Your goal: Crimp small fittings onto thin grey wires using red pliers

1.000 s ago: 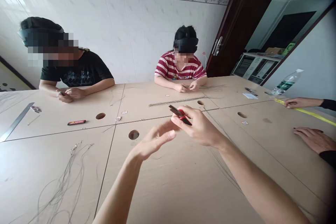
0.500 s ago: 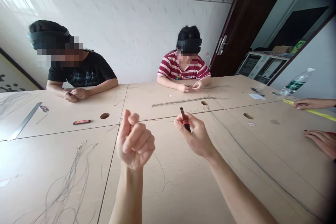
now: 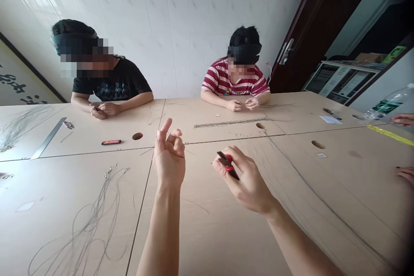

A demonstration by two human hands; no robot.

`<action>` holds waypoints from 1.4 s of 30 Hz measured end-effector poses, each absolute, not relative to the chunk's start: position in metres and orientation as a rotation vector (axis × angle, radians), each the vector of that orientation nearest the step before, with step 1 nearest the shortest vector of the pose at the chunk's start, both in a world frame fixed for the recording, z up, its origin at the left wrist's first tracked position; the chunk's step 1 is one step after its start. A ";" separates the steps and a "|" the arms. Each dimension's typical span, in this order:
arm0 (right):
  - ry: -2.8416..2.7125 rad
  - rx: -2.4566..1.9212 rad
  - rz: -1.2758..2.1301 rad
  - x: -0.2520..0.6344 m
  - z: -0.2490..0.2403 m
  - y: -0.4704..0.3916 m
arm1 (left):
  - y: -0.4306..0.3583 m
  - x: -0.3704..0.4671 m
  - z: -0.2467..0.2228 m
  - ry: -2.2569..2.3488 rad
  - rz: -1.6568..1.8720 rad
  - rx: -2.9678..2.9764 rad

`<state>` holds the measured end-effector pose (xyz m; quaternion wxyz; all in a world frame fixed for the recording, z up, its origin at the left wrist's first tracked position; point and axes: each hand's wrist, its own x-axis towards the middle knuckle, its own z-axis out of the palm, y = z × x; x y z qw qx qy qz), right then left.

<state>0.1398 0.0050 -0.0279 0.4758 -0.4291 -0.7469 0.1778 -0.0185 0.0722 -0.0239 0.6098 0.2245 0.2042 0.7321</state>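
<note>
The right hand [image 3: 252,181] is closed round a small red-and-black hand tool [image 3: 229,164], which should handle as light and stiff, best taken by its coated handles, clear of the metal tip, while the left hand [image 3: 170,161] is half open, fingers loosely bent, nothing visible in it. Held above the counter [image 3: 207,241], the tool has its long axis slanting from the right palm up towards the left, tip pointing forward. Left of the left hand lie thin, tangled wires [image 3: 108,172], probably springy.
</note>
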 end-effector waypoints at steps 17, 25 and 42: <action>-1.667 -1.178 0.423 0.154 -0.029 0.035 | 0.056 -0.010 -0.028 0.699 0.650 1.444; -1.581 -1.150 0.427 0.159 -0.034 0.039 | 0.053 -0.012 -0.026 0.661 0.540 1.391; -1.480 -1.104 0.558 0.147 -0.047 0.037 | 0.015 0.006 -0.008 0.025 0.588 1.074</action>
